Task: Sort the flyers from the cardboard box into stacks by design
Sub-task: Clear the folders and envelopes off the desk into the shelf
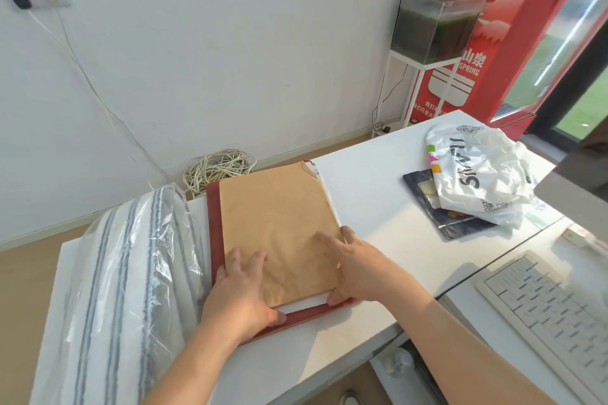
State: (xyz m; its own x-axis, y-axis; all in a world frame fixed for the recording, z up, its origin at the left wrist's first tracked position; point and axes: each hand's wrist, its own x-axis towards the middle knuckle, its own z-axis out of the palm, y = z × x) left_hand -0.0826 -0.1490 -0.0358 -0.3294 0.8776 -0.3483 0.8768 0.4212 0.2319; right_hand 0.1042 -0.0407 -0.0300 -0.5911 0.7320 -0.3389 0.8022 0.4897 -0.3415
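Seen from the head: flat dark-red cardboard box [215, 223] lying on the white table [378, 207], with a brown paper sheet [279, 214] on top and a thin white paper edge [302, 304] peeking out at the near side. Left hand [237, 293] and right hand [358, 263] both flat and loose, fingers straight on the brown paper, thumbs at the near corners, gripping nothing. Farther right, crumpled white plastic bag [477, 174] with dark letters too bent to read, and the white word "SPRING" on the tall red poster [487, 43].
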